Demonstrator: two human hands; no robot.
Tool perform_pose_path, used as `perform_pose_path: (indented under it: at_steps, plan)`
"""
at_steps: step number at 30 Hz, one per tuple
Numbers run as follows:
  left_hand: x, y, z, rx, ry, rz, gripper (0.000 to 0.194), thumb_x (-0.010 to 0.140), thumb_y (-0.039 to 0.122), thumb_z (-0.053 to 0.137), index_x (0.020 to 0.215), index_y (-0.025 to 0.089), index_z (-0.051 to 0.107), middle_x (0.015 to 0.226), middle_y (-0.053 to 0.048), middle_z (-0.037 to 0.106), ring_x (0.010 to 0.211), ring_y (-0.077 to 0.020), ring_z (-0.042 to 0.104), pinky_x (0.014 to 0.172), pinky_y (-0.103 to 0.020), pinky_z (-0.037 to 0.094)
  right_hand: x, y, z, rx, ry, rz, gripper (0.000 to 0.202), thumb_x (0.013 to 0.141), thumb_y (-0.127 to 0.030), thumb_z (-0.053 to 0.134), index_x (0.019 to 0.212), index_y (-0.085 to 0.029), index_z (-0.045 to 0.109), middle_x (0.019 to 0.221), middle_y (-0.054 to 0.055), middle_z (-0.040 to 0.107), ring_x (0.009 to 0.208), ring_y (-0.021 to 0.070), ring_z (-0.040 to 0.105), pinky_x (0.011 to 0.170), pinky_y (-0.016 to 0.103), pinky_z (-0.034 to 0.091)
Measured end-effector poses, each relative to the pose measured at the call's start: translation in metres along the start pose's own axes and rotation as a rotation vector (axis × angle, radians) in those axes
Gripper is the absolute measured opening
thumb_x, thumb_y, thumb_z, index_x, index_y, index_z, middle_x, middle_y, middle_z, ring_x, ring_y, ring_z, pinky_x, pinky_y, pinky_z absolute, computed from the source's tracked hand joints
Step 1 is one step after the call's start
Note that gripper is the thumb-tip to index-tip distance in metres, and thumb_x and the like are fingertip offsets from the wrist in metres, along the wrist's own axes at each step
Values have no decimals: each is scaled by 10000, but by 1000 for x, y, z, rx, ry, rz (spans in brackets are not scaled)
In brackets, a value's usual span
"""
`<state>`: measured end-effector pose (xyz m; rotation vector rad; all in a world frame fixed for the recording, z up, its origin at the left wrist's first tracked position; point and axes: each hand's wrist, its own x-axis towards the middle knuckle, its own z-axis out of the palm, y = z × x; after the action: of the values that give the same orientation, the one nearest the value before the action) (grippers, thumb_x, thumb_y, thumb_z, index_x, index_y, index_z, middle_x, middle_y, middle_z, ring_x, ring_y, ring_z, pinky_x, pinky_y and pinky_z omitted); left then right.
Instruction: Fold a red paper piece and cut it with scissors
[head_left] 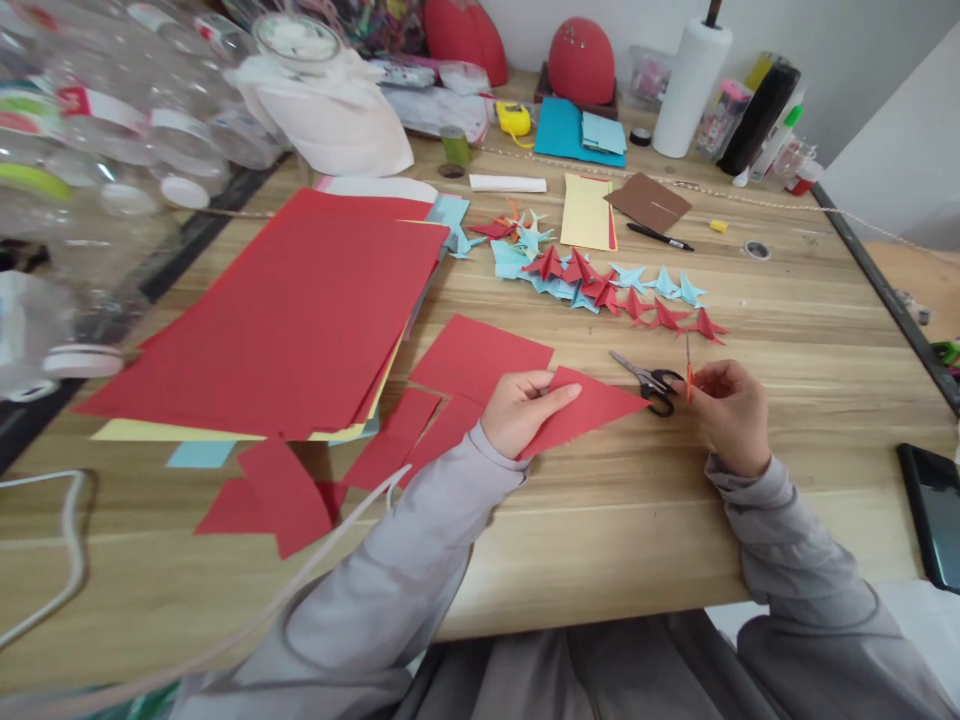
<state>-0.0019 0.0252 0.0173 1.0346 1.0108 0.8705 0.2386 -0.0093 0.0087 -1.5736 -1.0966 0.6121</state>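
Note:
My left hand is closed on a red paper triangle, thumb on top, its point toward the right. In my right hand is a small orange craft knife, held between thumb and fingers with its thin blade up. Black-handled scissors lie open on the table between the two hands. Cut red paper pieces lie beside and behind my left hand. Farther back, red and light-blue folded paper stars lie in a cluster and short rows.
A big stack of red sheets covers the left of the table. Plastic bottles crowd the far left. A pen, brown paper and a yellow tape measure lie at the back. A phone rests at the right edge.

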Motion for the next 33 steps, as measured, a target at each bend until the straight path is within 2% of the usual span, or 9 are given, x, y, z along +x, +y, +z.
perform_pose_path:
  at_steps: [4,7,10,18,22,26,29,31,33]
  plan:
    - [0,0,-1,6,-16,-15,323,615,440,748,688,131,692,550,-12,647,458,-125,552,461,-251,454,-4,-3,-1,74,-93,110,332,558,-319,831,683,-174,560,570,-40,564,438,68,474,378,195,367]
    - [0,1,-1,80,-6,63,301,632,426,737,686,133,700,595,-20,662,518,-129,566,498,-243,444,-14,-12,6,300,-327,290,363,556,-328,831,721,-179,545,602,-29,623,393,73,506,344,190,387]
    - [0,0,-1,144,-31,112,283,661,415,714,693,135,704,607,-10,655,544,-119,549,525,-234,427,-21,-18,13,407,-453,374,390,508,-288,854,730,-180,552,615,-35,632,409,77,536,347,182,423]
    - [0,-1,0,256,-45,155,343,660,444,701,497,153,625,467,38,500,482,-89,439,474,-220,357,-26,-21,16,392,-353,263,353,481,-220,858,658,-179,556,543,-50,589,394,56,467,330,171,418]
    - [-1,1,0,227,-39,118,326,628,458,730,547,153,649,480,25,538,488,-105,483,480,-229,387,-27,-23,16,358,-345,259,345,487,-224,852,650,-184,550,525,-54,577,373,56,457,320,176,404]
    - [-3,6,-1,-177,-100,-100,388,622,533,704,727,159,694,560,-27,646,477,-159,571,451,-263,433,-28,-22,18,395,-245,249,337,494,-237,842,655,-188,549,547,-56,576,381,53,444,305,173,365]
    - [-6,5,4,-603,-219,-153,327,628,507,682,745,202,699,789,-47,725,689,-239,674,577,-335,514,-29,-21,22,470,-143,276,325,527,-256,823,667,-193,537,548,-62,577,374,41,416,311,166,340]
    - [-10,-1,14,-649,-294,-120,298,570,454,733,715,197,692,880,-69,728,854,-293,676,735,-417,529,-32,-21,27,499,-118,293,324,543,-270,819,672,-195,531,538,-68,569,372,37,406,324,166,342]
    - [-13,-11,26,-496,-332,-67,267,537,343,784,732,186,692,843,-85,724,887,-294,669,757,-411,529,-38,-23,31,489,-138,294,331,543,-283,824,675,-198,533,548,-62,573,388,45,429,339,173,358]
